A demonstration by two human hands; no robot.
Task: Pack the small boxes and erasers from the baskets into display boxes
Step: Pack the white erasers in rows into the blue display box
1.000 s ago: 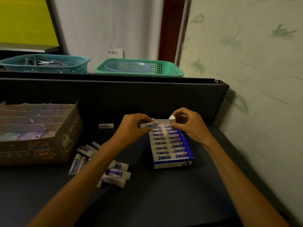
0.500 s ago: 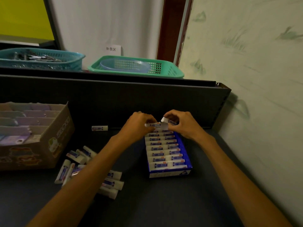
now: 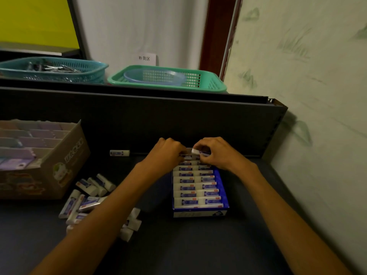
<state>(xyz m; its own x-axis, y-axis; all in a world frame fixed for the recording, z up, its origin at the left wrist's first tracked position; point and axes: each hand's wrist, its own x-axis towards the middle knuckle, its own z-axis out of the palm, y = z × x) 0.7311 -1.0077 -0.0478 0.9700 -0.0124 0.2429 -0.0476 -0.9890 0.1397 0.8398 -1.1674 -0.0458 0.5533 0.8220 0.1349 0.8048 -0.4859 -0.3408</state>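
The right hand [image 3: 215,152] pinched a small white eraser in a blue-printed sleeve [image 3: 196,152] between curled thumb and fingers at the far end of the blue cardboard display box [image 3: 223,187]. The left hand [image 3: 167,153] lay beside it, fingers curled down onto the box's far rows; whether it held anything could not be told. The display box stood on the dark grey table [image 3: 188,245] with two columns of erasers [image 3: 195,188] packed in rows. Left of the left forearm lay a loose heap of erasers [image 3: 89,195]; a single eraser [image 3: 119,153] lay apart near the back panel. A brown cardboard carton of pastel boxes [image 3: 39,155] stood at far left. A teal plastic basket [image 3: 53,69] and a green plastic basket [image 3: 168,79] rested on the shelf behind.
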